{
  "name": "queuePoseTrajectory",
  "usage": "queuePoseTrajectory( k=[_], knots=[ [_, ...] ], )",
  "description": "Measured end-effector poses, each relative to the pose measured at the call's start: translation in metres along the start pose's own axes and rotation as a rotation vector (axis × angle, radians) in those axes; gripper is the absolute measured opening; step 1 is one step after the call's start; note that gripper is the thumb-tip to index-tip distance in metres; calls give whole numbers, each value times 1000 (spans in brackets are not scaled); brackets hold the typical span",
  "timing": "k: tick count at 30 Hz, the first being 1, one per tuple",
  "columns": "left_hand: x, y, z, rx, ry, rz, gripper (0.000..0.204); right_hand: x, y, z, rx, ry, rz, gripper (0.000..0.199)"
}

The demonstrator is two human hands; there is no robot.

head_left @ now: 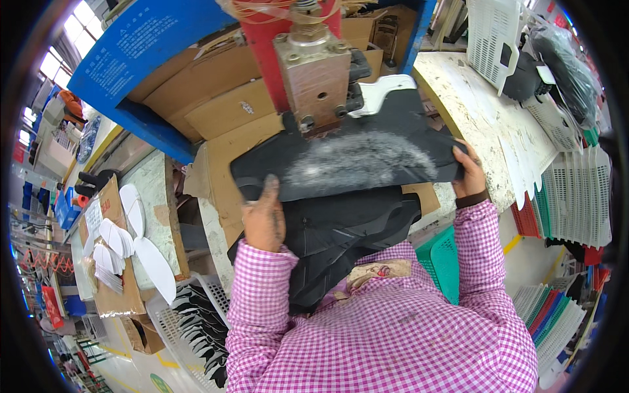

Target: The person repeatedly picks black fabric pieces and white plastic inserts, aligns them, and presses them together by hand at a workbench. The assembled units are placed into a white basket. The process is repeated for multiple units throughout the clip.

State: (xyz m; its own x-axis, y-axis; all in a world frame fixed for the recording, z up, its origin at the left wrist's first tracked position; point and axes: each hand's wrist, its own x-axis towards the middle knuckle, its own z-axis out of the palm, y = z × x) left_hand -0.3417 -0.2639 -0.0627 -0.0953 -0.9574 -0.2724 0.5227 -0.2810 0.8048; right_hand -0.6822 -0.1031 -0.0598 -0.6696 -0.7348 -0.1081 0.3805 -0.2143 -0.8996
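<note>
Head view: left hand (264, 219) and right hand (469, 175) grip black sheet (357, 164) edges, seemingly under press (314, 72).

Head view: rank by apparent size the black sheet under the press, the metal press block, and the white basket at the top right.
1. Black sheet, clearly largest.
2. Press block and white basket: they look alike, and the basket is cut off by the frame edge, so they are unranked.

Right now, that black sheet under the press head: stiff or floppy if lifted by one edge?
Probably floppy: the black sheet is held by both hands, left hand and right hand, and its edges curve. Likely light, being thin. The grey worn patch looks matte, so probably not slippery.
</note>
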Motion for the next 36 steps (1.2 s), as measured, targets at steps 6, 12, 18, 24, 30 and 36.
queuePoseTrajectory(
  k=[6,12,18,24,30,36],
  knots=[
    [16,80,-58,-4,-118,319,40,12,58,95,145,-272,133,25],
    [14,113,-74,-54,-66,301,28,16,44,141,141,-351,139,24],
    [8,73,-67,-84,-294,182,38,-28,10,85,-17,-240,14,26],
    [-10,34,-124,128,33,-154,52,-92,-7,-12,-338,-520,296,26],
    [-14,16,-156,373,75,-80,59,-115,-62,-143,-1583,261,-591,21],
    [-14,53,-163,481,213,-2,49,-94,-78,-239,-2124,460,-789,29]
  ],
)
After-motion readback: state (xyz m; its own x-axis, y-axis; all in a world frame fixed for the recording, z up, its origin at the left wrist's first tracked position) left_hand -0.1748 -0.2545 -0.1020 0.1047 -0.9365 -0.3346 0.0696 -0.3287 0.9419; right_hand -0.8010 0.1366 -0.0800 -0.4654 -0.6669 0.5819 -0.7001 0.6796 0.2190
